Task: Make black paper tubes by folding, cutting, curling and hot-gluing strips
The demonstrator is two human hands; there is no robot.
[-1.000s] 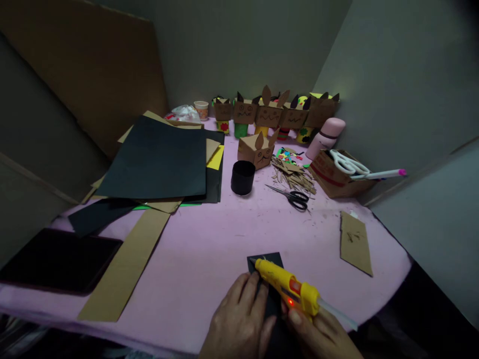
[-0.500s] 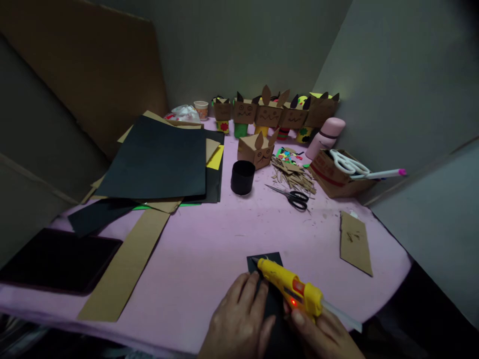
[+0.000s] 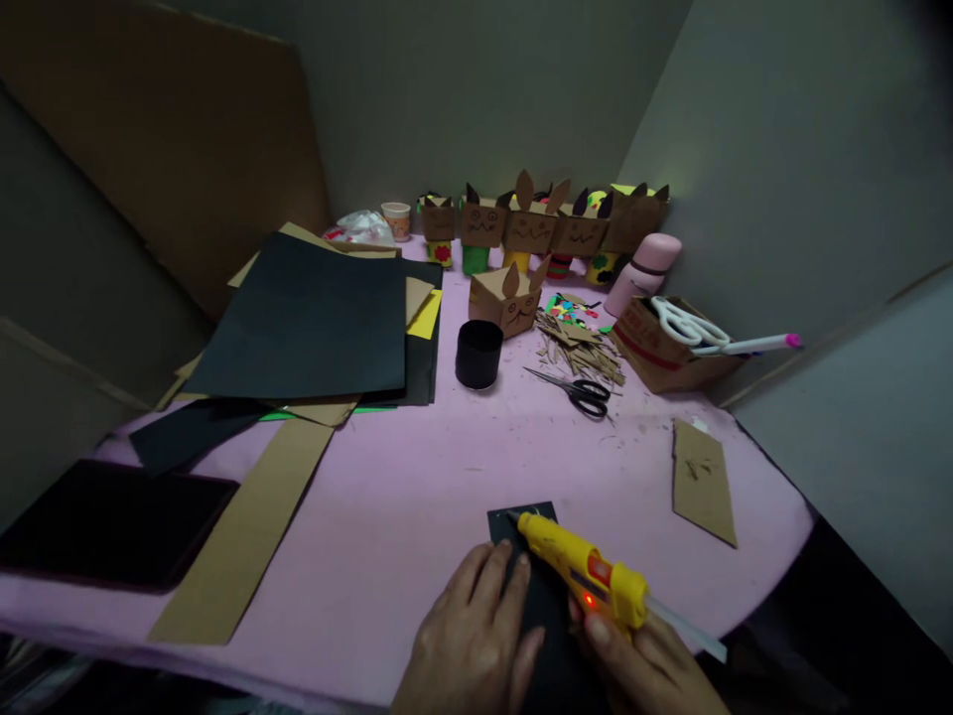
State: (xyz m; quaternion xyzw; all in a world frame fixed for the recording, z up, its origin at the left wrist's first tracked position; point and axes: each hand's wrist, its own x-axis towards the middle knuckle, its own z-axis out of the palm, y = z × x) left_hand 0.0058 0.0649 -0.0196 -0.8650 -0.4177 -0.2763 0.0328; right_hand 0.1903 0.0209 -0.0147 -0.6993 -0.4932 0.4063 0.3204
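A strip of black paper lies on the pink-covered table in front of me. My left hand rests flat on its left side, fingers stretched out toward the far end. My right hand is wrapped round the handle of a yellow glue gun. A red light glows on the gun, and a whitish glue stick sticks out of its back. The gun's dark nozzle is at the strip's far end, where a small pale trace of glue shows. The strip's near end runs out of view.
A black paper-covered cup, black scissors and cardboard animal figures stand or lie farther back. Left are stacked black sheets, a cardboard strip and a dark tablet. Right are a cardboard piece and a tool box.
The glue gun's nozzle has shifted slightly to the right along the strip's far end. My left hand stays on the strip. The whole view has moved a little.
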